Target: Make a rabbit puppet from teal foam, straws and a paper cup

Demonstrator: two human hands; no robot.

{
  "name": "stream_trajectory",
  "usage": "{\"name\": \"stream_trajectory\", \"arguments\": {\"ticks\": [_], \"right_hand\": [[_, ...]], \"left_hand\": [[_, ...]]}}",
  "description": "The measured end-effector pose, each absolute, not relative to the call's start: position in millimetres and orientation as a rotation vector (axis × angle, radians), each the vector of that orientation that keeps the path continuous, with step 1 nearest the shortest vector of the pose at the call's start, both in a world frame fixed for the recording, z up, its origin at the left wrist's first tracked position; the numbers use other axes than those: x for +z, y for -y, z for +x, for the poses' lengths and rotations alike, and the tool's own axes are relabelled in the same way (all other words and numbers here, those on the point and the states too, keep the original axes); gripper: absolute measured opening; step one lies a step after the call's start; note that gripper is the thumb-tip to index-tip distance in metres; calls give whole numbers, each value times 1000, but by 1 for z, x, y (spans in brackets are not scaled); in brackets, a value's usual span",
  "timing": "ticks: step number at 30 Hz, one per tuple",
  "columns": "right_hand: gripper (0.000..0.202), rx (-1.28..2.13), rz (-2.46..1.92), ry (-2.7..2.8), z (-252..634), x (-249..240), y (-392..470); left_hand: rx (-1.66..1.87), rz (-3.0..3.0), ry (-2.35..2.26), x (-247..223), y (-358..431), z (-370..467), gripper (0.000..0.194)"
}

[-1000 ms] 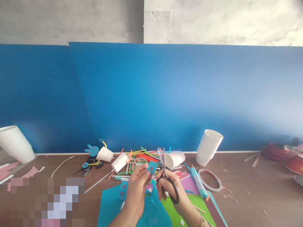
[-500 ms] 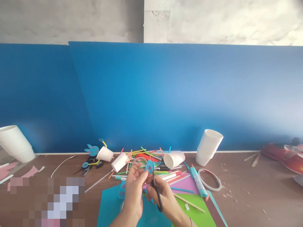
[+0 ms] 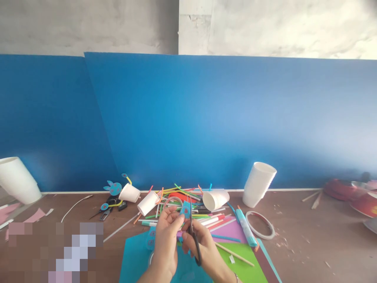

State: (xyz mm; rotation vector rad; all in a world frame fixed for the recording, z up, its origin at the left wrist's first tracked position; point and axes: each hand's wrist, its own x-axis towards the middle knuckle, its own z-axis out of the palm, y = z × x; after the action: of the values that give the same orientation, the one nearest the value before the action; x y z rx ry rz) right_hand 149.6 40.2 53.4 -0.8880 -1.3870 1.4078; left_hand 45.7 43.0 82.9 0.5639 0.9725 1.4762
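Observation:
Between the thumb and fingers of my left hand [image 3: 167,237] is a small piece of blue paper [image 3: 185,209] with a red mark on it. My right hand [image 3: 203,243] grips black-handled scissors [image 3: 196,245], their blades pointing up along the right edge of that piece. Blue paper cutouts [image 3: 151,237] with red marks lie just left of my left wrist. Under both hands is a large blue sheet [image 3: 132,255], with a green sheet [image 3: 241,271] to its right.
Straws and markers [image 3: 215,221] are heaped behind my hands, with a tipped paper cup [image 3: 216,199] among them. A stack of white cups [image 3: 259,184] stands at right, near a tape roll [image 3: 272,232]. A blue rabbit-like cutout [image 3: 114,188] sits at left by another cup [image 3: 129,193].
The view has shifted very slightly. Both hands stay in nearly the same place, with the scissors still at the edge of the blue piece.

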Motion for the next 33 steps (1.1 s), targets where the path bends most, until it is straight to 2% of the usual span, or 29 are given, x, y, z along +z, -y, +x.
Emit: {"name": "stream_trajectory", "arguments": {"ticks": [16, 33], "right_hand": [[38, 1358, -905, 1376, 145, 60, -35], [38, 1338, -940, 1356, 144, 55, -35]], "left_hand": [[1436, 539, -946, 83, -40, 48, 43], [1398, 546, -966, 85, -39, 47, 41]]}}
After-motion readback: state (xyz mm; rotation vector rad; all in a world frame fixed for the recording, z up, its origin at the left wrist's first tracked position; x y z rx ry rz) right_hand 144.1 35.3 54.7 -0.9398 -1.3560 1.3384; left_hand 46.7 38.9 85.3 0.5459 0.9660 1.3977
